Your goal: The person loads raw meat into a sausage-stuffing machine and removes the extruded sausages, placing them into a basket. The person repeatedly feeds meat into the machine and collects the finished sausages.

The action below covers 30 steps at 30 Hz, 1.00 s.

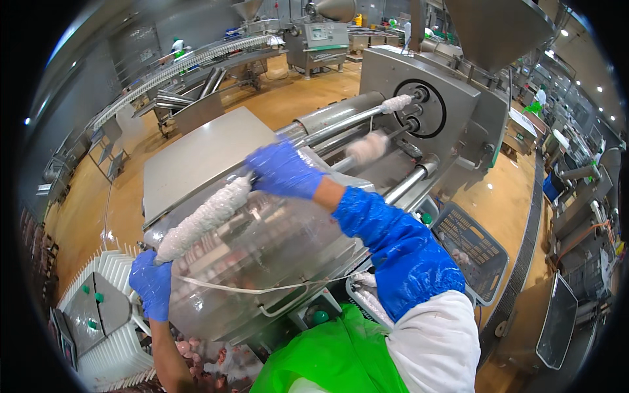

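Observation:
A long white, ruffled sausage casing (pixel 206 219), gathered into a stick, slants over the front of a steel stuffing machine (pixel 200 157). Around its lower left end closes my left hand (pixel 151 281), in a blue glove. My right hand (pixel 285 169), gloved in blue and smeared by motion, grips the upper right end. A thin pale strand (pixel 229 287) runs from near my left hand to the right across the machine's front. Further back, a whitish gathered casing (pixel 398 103) sits on one stuffing horn, and a blurred pinkish one (pixel 368 148) on the horn beside it.
A grey crate (pixel 475 245) stands right of the machine. White slats line a conveyor (pixel 108 357) at lower left, next to pinkish meat pieces (pixel 190 350). Overhead at back right hangs a steel hopper (pixel 501 29). A floor drain (pixel 524 255) runs along the right.

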Each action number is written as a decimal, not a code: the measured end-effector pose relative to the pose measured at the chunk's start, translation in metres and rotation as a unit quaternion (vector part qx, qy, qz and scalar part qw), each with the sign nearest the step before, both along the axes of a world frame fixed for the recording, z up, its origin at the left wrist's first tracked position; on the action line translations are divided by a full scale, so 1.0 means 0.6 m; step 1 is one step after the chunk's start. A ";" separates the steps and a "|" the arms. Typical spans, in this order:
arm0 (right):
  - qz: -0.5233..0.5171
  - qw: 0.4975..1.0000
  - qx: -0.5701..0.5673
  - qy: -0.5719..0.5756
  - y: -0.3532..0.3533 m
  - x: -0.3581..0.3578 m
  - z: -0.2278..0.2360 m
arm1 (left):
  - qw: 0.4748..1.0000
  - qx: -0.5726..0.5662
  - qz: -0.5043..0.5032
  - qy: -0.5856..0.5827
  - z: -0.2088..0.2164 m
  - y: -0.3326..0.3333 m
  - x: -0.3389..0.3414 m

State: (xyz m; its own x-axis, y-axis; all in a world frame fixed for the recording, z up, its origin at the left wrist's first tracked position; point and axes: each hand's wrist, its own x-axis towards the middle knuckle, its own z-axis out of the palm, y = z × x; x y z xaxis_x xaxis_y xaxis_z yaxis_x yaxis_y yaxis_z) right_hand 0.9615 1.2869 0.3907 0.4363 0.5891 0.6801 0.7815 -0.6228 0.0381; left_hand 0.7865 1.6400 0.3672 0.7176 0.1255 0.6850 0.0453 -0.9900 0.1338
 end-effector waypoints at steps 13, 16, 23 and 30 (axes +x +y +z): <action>-0.272 0.961 -0.050 -0.024 -0.209 -0.271 0.164 | 0.953 0.035 -0.292 0.079 0.165 -0.101 -0.023; -0.328 0.943 -0.053 0.018 -0.227 -0.356 0.181 | 0.922 0.060 -0.384 0.008 0.145 -0.161 -0.021; -0.372 0.924 -0.049 0.073 -0.287 -0.509 0.107 | 0.902 0.068 -0.418 0.082 0.122 -0.413 -0.091; -0.561 0.826 0.036 0.037 -0.540 -0.826 0.021 | 0.838 0.051 -0.543 0.028 0.057 -0.594 -0.160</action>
